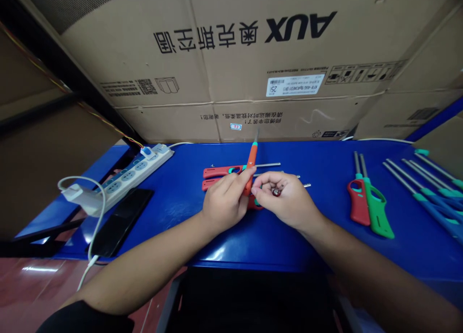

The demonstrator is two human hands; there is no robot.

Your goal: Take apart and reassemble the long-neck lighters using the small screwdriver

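Observation:
My left hand (226, 198) is closed around an orange long-nosed lighter (252, 155), held tilted with its teal collar and metal tube towards the cardboard. Close against the lighter's lower body, my right hand (285, 193) has its thumb and forefinger pinched together. What lies between those fingertips is too small to tell. A small shiny metal piece (277, 192) shows under its curled fingers. Beneath and behind my hands lie several red lighters, among them a red lighter (219, 172) with its metal tube pointing right; my hands partly hide them.
A large cardboard sheet (235, 82) stands behind the blue table (173, 246). At left are a white power strip (144, 166) with cables and a black phone (123, 222). A red lighter (359, 202), a green lighter (378, 210) and several blue lighters (430, 205) lie at right.

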